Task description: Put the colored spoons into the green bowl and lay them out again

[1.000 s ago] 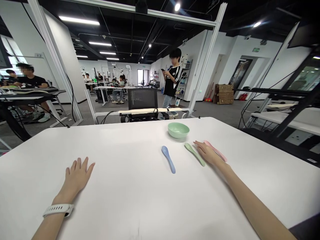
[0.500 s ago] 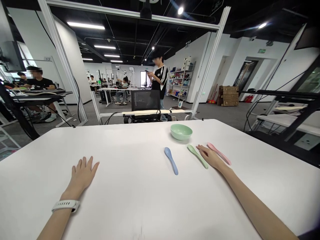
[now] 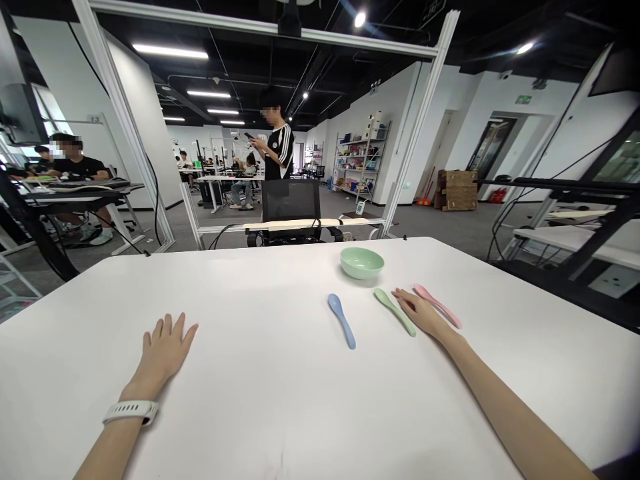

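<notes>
My left hand [image 3: 165, 348] lies flat on the white table [image 3: 260, 393], fingers spread, holding nothing; a pale watch band circles that wrist. My right hand [image 3: 419, 312] rests on the tabletop between a green spoon [image 3: 395, 312] and a pink spoon [image 3: 437, 306], its fingers stretched out and nothing in its grasp. Whether it touches either spoon I cannot tell. Left of the green spoon lies a blue spoon [image 3: 343, 321]. Beyond the spoons a green bowl [image 3: 362, 264] stands upright near the table's far edge.
A metal frame [image 3: 420, 120] rises behind the table, with a black mesh chair [image 3: 291, 200] past it. One person [image 3: 277, 147] stands beyond the chair holding a phone. Farther off are a shelf rack [image 3: 363, 160] and people seated at desks.
The standing person in the background has moved to the left. My hands, the spoons and the bowl have stayed in place.
</notes>
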`<state>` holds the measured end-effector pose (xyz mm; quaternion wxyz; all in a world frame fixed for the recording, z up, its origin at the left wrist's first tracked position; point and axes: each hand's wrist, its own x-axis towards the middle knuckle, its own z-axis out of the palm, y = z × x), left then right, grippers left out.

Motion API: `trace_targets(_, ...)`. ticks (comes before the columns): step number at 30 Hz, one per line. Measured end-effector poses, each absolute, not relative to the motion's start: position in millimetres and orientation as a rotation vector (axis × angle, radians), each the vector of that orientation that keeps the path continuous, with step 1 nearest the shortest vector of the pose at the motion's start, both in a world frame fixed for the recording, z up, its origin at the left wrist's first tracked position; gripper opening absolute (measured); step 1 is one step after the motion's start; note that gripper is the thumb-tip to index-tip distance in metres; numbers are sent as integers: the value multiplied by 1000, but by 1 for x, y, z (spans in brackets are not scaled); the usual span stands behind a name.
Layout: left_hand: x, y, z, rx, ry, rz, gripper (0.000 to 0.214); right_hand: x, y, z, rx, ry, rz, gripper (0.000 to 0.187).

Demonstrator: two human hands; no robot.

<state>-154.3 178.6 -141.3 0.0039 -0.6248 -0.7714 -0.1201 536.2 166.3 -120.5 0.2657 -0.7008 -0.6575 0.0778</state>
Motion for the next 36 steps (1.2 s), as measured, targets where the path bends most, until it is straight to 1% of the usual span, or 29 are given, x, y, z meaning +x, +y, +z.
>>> trace_targets(6,-155,179,-145,-1949,-2389,-333,93,541,167,-123,-1897,-1782,190,49)
trace_targets(14,-153,178,-146,-1914,-2394,-312,88,547,171,-129,-1834,-1810,160,53)
trace_targets(18,-152,178,-145,-1912,-2380,-307,88,538,172,-119,-1791,-1761,19,52)
trace_targets(21,-152,177,-145,-1914,-2362,-301,88,507,169,-105,-1703,-1680,-44,56)
trace_targets(24,-151,177,-145,-1904,-2363,-297,87,453,162,-94,-1665,-1725,97,60)
trace_targets(27,-151,177,-144,-1901,-2375,-286,86,397,149,-92,-1744,-1789,252,69)
trace_targets(29,-151,177,-143,-1899,-2381,-270,85,369,141,-95,-1787,-1828,293,71)
trace_targets(34,-152,178,-143,-1912,-2393,-238,87,346,130,-106,-1731,-1902,313,56)
trace_targets(36,-152,178,-144,-1917,-2384,-235,87,351,131,-107,-1695,-1888,310,53)
